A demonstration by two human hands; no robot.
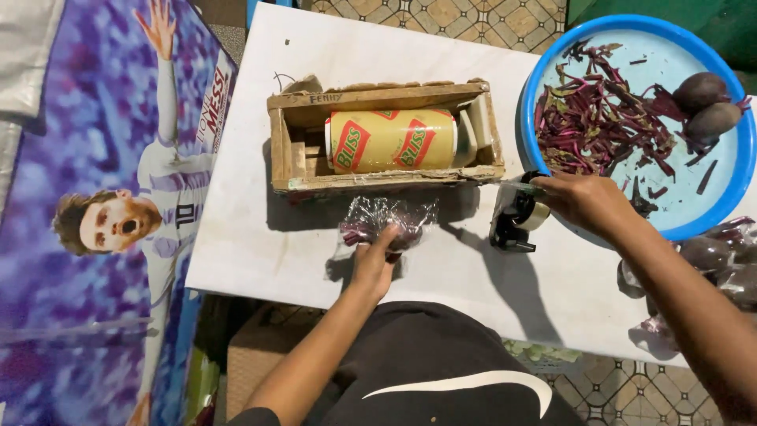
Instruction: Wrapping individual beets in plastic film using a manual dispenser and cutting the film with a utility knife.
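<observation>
The left hand presses down on a small dark-purple beetroot wrapped in clear cling film, which lies on the white bench just in front of the rough wooden dispenser box. The fingers curl over the near side of the bundle, holding it in place. The wrapped root looks firm and fairly heavy for its size, but its film skin is thin, slippery and crinkled, with loose ends flaring at both sides. A grip over the round body seems surer than a pinch on the film, which would likely stretch or tear.

The right hand closes around the top of a black tape dispenser with a pale roll, standing on the bench to the right of the bundle.

The wooden box holds a fat roll of cling film in a yellow and red wrapper, lying on its side. The round blue plastic basin holds a heap of purple-red peelings and stalks and two unwrapped beetroots near its far right. More film-wrapped beetroots lie at the bench's right edge.
</observation>
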